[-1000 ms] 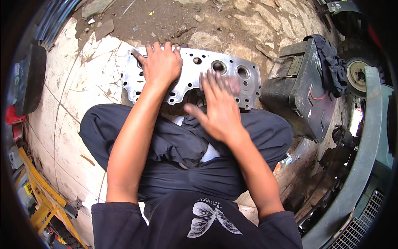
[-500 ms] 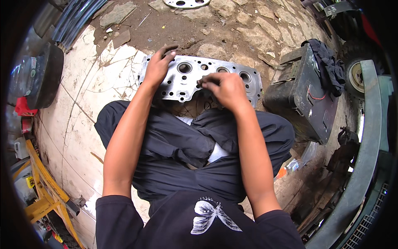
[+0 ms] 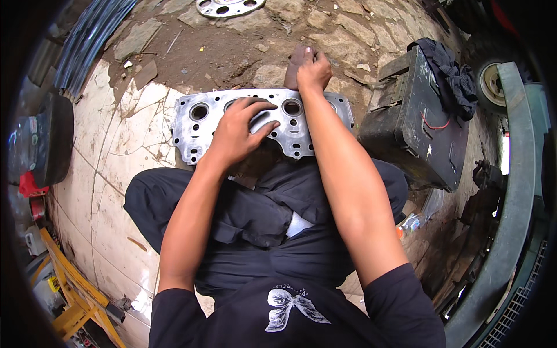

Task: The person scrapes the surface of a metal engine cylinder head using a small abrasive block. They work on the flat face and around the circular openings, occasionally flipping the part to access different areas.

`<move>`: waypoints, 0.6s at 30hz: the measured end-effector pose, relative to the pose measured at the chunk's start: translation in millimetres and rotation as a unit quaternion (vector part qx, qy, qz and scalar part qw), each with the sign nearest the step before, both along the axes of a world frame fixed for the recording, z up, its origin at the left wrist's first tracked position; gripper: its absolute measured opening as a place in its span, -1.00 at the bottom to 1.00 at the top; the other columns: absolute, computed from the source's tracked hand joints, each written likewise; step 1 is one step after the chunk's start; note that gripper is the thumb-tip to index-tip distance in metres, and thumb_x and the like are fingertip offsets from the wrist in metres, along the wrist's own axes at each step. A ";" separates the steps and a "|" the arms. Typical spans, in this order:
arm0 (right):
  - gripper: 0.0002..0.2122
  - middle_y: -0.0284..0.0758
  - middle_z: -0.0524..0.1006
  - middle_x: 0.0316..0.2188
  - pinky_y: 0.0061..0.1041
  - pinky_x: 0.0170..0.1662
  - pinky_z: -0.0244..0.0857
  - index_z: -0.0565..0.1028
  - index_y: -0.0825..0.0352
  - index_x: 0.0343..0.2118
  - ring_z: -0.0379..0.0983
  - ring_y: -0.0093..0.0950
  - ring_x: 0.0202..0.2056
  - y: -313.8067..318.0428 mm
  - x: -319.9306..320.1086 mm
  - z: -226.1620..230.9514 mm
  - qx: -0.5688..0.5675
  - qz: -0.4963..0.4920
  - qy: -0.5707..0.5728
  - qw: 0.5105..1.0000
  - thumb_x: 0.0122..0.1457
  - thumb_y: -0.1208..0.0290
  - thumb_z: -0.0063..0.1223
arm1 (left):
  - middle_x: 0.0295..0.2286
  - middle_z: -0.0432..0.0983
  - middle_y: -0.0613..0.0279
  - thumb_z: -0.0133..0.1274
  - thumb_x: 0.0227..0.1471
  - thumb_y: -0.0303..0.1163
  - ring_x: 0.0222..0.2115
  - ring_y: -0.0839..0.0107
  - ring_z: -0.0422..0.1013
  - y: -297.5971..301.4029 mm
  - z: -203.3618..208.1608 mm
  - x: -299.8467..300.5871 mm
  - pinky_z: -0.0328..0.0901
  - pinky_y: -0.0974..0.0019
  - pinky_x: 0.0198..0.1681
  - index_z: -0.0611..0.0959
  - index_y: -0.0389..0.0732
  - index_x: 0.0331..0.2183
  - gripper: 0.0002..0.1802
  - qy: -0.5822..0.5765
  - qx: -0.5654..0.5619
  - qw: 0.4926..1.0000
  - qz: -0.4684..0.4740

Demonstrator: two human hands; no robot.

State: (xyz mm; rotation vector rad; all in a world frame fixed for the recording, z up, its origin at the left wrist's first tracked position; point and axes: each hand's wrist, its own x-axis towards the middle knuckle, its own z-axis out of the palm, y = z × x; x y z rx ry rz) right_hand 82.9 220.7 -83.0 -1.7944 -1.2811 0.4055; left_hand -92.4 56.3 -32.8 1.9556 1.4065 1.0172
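Observation:
In front of my crossed legs lies a silver engine cylinder head [image 3: 200, 130], its flat face up with round ports and small bolt holes. My left hand [image 3: 241, 127] is over the middle of that face, fingers apart and curved, thumb out, holding nothing. Whether its fingertips touch the metal I cannot tell. Just past the far edge of the cylinder head, my right hand [image 3: 314, 72] is closed on a flat brown piece of sandpaper [image 3: 293, 74]. The right forearm crosses above the head's right part and hides some of it.
A black box [image 3: 415, 110] with a dark cloth [image 3: 445, 75] on it stands to the right. Beyond the work, a metal plate with holes [image 3: 230, 7] lies on dirt and stones. A yellow frame [image 3: 75, 290] is at lower left, a curved grey beam [image 3: 519, 174] far right.
My right hand has moved from the cylinder head's face to beyond its far edge, with the brown sandpaper now showing. My left hand has come from the far left edge to the middle.

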 end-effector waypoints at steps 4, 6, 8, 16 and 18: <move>-0.73 0.10 0.67 -0.26 0.04 0.01 0.37 0.62 0.40 -0.28 0.60 0.14 -0.14 8.2 -7.5 -5.6 0.009 -0.027 0.028 0.999 0.37 0.25 0.11 | -0.16 0.64 -0.04 0.35 0.10 -0.27 -0.12 -0.04 0.57 5.7 -5.5 -7.6 0.44 0.06 -0.01 0.74 -0.27 -0.09 -0.62 0.019 -0.009 1.000 0.014; -0.73 0.11 0.68 -0.24 0.03 0.01 0.39 0.62 0.44 -0.27 0.60 0.15 -0.15 11.5 -3.4 -7.2 0.011 -0.080 0.056 0.995 0.37 0.28 0.10 | -0.16 0.64 -0.05 0.32 0.13 -0.31 -0.12 -0.04 0.58 9.1 -1.6 -1.9 0.45 0.06 -0.02 0.72 -0.27 -0.06 -0.63 0.014 -0.030 0.999 0.002; -0.72 0.13 0.68 -0.25 0.02 0.01 0.41 0.62 0.47 -0.27 0.61 0.15 -0.14 19.3 4.7 -10.8 0.005 -0.148 0.095 0.984 0.36 0.29 0.10 | -0.15 0.64 -0.07 0.29 0.15 -0.33 -0.12 -0.06 0.58 16.3 -0.2 9.7 0.45 0.06 -0.01 0.71 -0.26 -0.02 -0.62 -0.036 -0.034 0.999 0.016; -0.66 -0.04 0.70 -0.18 -0.29 -0.09 0.46 0.61 0.48 -0.06 0.63 -0.26 -0.20 31.7 11.5 -50.7 0.063 -0.034 0.203 0.976 0.37 0.24 0.12 | 0.02 0.65 0.01 0.19 0.29 -0.37 0.04 0.25 0.58 67.6 -40.7 32.5 0.43 0.23 0.12 0.57 -0.24 0.22 -0.50 -0.163 -0.080 0.983 0.018; -0.73 -0.13 0.69 -0.23 -0.32 -0.10 0.48 0.61 0.49 -0.09 0.61 -0.32 -0.20 41.0 14.9 -67.3 0.045 0.021 0.360 0.931 0.42 0.36 0.00 | -0.08 0.71 -0.04 0.23 0.25 -0.34 -0.02 0.17 0.64 69.3 -42.6 38.6 0.44 0.19 0.09 0.58 -0.24 0.20 -0.48 -0.207 -0.087 0.974 0.007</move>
